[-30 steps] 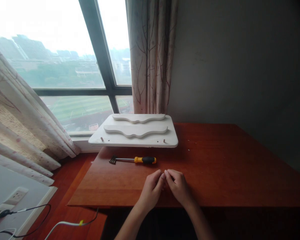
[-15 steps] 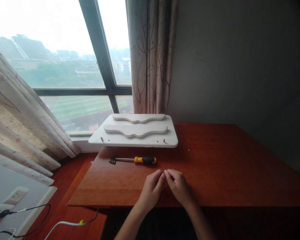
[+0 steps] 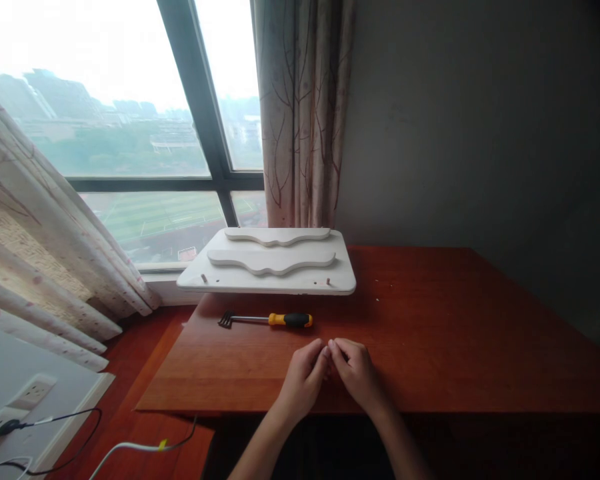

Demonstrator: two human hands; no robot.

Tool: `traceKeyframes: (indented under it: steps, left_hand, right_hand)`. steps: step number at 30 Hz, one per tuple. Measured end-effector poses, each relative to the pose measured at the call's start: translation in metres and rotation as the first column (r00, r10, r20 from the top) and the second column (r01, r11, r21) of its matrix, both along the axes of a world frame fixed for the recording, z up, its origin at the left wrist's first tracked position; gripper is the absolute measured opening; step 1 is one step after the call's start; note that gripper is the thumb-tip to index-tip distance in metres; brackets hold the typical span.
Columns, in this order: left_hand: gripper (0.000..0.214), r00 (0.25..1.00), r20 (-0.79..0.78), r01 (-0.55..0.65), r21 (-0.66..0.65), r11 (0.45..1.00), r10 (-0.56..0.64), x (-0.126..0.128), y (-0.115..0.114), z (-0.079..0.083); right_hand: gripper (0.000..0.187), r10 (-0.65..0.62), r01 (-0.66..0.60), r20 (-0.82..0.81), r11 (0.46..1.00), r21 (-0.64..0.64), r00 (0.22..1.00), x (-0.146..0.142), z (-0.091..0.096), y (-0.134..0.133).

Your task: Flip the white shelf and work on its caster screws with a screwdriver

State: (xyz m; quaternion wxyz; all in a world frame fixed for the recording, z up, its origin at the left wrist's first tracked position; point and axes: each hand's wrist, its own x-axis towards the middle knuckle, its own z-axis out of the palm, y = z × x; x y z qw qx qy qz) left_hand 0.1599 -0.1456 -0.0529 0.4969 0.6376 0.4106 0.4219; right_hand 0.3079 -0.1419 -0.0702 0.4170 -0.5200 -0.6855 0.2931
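Note:
My left hand (image 3: 304,375) and my right hand (image 3: 354,373) rest at the table's near edge with curled fingers. Their fingertips meet or nearly meet, and nothing shows in either. Just beyond my left hand lies a screwdriver (image 3: 291,321) with a yellow and black handle, its shaft pointing left. Several small dark screw-like pieces (image 3: 225,320) cluster at its tip. Farther back is a white board (image 3: 265,285) with rounded corners. On it lie two white wavy-edged pieces, a front one (image 3: 271,261) and a rear one (image 3: 277,236). Two short pegs (image 3: 204,279) stand near its front edge.
The reddish-brown wooden table (image 3: 455,333) extends right to a grey wall (image 3: 470,120). Tiny white bits (image 3: 377,300) lie right of the board. Left are a window (image 3: 145,153), curtains (image 3: 305,113), a wall socket (image 3: 31,392) and cables (image 3: 130,445) below table height.

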Motion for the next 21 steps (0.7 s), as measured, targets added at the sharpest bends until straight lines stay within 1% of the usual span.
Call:
traceKeyframes:
  steps: [6,15,21]
  left_hand:
    - [0.038,1.000,0.002,-0.004,-0.004,1.000,0.004,-0.0001,-0.0004,-0.0001]
    - [0.038,1.000,0.000,-0.007,-0.002,1.000,0.007,0.0003,0.0001,-0.0044]
    - [0.037,1.000,0.015,-0.005,-0.011,1.000,0.005,-0.0003,-0.0001,-0.0036]
  right_hand:
    - [0.043,0.002,-0.002,-0.002,1.000,0.003,1.000,0.0000,-0.0005,0.0003]
    - [0.043,-0.003,0.003,0.005,1.000,0.003,1.000,0.0000,-0.0016,0.0001]
    - [0.043,0.000,0.000,0.000,1.000,0.005,1.000,0.0003,-0.0004,0.0002]
